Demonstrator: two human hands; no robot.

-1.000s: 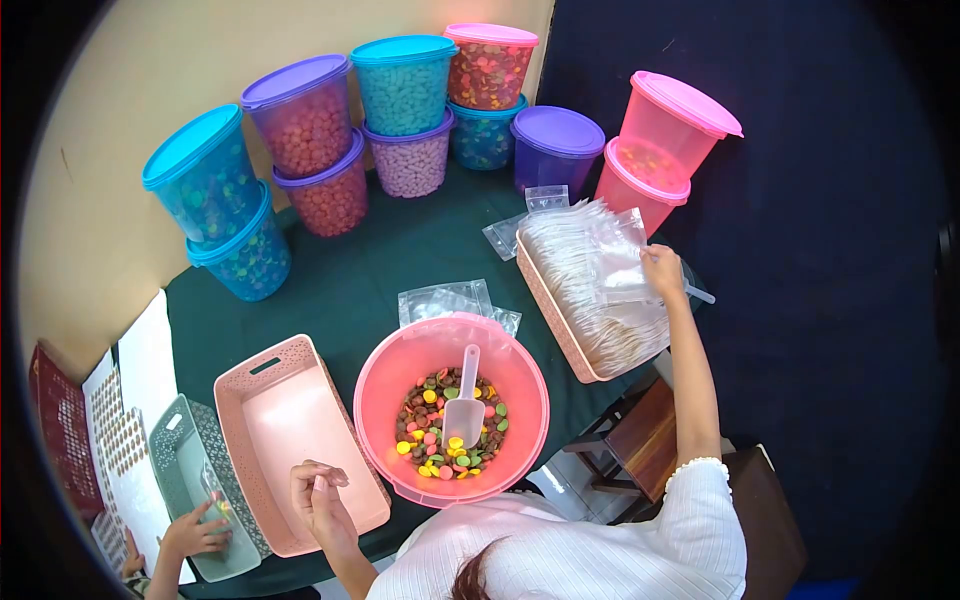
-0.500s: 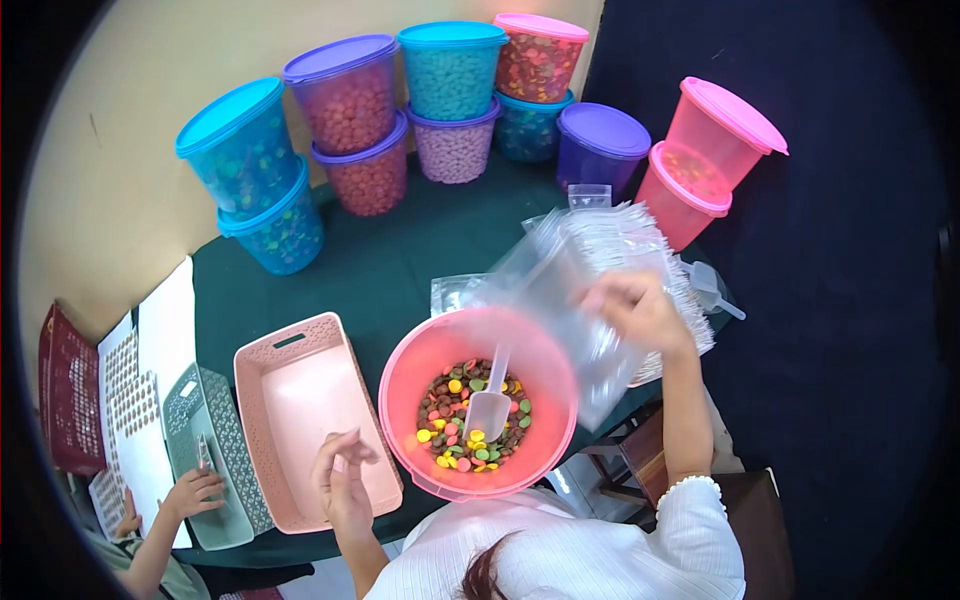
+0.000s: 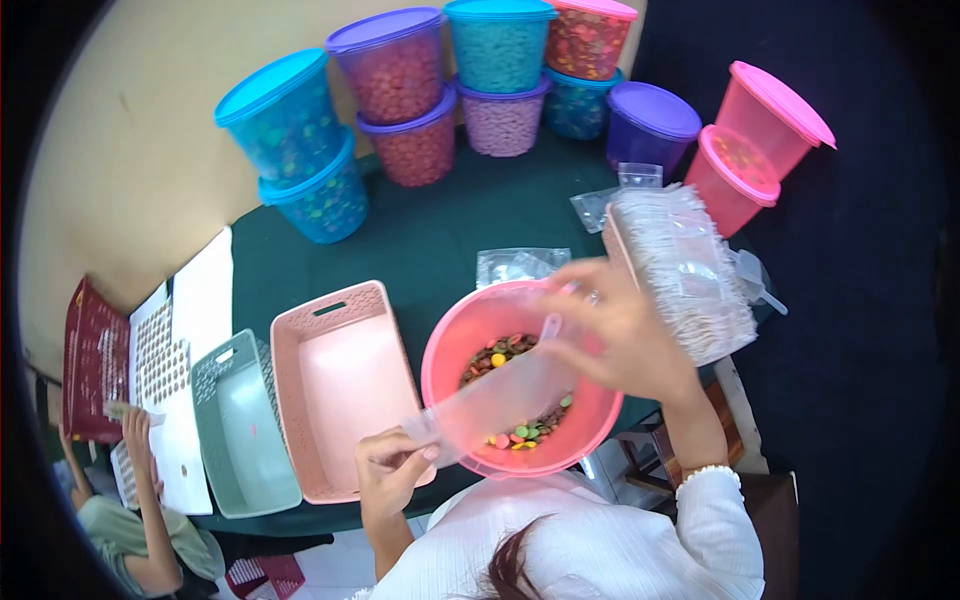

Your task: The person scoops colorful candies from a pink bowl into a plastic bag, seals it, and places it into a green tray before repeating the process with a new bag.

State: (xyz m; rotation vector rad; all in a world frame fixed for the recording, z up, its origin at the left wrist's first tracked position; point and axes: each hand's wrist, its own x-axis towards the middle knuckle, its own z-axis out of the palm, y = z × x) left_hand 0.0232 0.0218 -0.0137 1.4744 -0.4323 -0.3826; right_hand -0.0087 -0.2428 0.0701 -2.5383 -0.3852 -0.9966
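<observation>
A clear plastic bag point(image 3: 500, 400) stretches slantwise across the pink bucket point(image 3: 437, 345). My left hand point(image 3: 393, 470) is closed, thumb and fingers pinching the bag's lower left end. At the opposite end, my right hand point(image 3: 630, 335) is smeared by motion, its fingers bent at the bag over the bucket's right side. Brown, yellow, green and red button-shaped candies point(image 3: 520, 433) lie in the bucket, partly covered by the bag. The handle of a scoop point(image 3: 551, 326) sticks up close to my right fingers; its bowl is hidden behind the bag.
A pink basket point(image 3: 345, 400) and a green basket point(image 3: 245, 430) stand left. Packed plastic bags point(image 3: 680, 270) fill another basket at right, beside a second scoop point(image 3: 760, 285). Lidded tubs point(image 3: 400, 70) line the back. A co-worker's hand point(image 3: 138, 435) is raised near a maroon box point(image 3: 95, 370).
My right hand has brought the bag from the stack leftward over the bucket, and my left hand has closed on its end. The co-worker's hand has left the green basket. The view has shifted.
</observation>
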